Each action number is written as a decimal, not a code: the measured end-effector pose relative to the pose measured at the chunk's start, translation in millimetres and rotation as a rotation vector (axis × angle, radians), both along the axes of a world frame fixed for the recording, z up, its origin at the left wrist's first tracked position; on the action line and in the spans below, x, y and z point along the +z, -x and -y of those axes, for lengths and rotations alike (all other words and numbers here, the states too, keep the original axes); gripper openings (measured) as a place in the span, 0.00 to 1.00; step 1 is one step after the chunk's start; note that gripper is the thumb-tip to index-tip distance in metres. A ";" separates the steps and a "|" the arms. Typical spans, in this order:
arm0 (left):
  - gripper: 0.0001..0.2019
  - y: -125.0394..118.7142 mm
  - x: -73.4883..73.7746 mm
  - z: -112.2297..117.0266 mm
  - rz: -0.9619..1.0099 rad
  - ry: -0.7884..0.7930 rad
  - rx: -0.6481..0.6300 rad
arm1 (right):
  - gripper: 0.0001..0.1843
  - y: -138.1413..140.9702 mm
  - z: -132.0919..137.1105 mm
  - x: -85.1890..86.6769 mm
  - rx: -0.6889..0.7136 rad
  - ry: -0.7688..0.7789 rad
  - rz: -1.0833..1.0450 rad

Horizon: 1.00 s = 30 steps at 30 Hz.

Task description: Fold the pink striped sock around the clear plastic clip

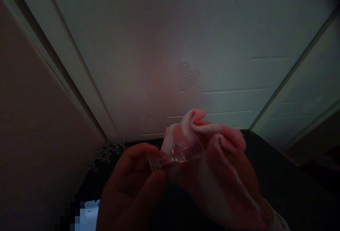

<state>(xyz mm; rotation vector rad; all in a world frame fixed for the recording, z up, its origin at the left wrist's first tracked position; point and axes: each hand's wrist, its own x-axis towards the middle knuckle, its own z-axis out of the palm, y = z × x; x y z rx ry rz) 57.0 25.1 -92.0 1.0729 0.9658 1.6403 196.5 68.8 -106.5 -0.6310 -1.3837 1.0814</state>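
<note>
A small clear glass (177, 153), a stemmed or faceted piece, is held low in the middle of the dim view. My left hand (132, 185) pinches its stem end between thumb and fingers. My right hand (239, 174) is wrapped in a pink and white cloth (212, 135) and presses that cloth round the bowl end of the glass. The cloth hides most of the right hand's fingers.
A pale cabinet door (186, 39) with embossed hearts (187, 77) fills the background, framed by sliding-door rails at left and right. A dark surface (278, 188) lies below. A heap of small shiny pieces (108, 151) sits by the left rail. Something light blue (89, 215) is at bottom left.
</note>
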 end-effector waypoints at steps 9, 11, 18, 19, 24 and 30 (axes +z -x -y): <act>0.12 6.8 -3.0 -2.1 -0.243 -0.026 -0.024 | 0.18 -11.9 2.9 -1.2 0.128 -0.165 0.218; 0.12 7.6 -2.3 -2.4 -0.263 -0.024 -0.030 | 0.18 -11.1 2.7 -0.3 0.114 -0.207 0.232; 0.10 11.3 -0.1 -4.9 -0.283 -0.016 -0.062 | 0.25 -7.7 1.1 -0.6 -0.042 -0.223 0.249; 0.10 11.9 -0.9 -4.8 -0.285 -0.011 -0.058 | 0.27 -7.0 1.5 -1.8 -0.062 -0.190 0.246; 0.13 10.5 -4.7 -2.2 -0.221 0.052 0.014 | 0.14 -4.1 4.3 -3.3 -0.038 -0.114 0.304; 0.11 3.3 -2.8 -3.5 -0.131 0.064 0.059 | 0.12 -4.8 5.5 0.5 0.021 -0.182 0.370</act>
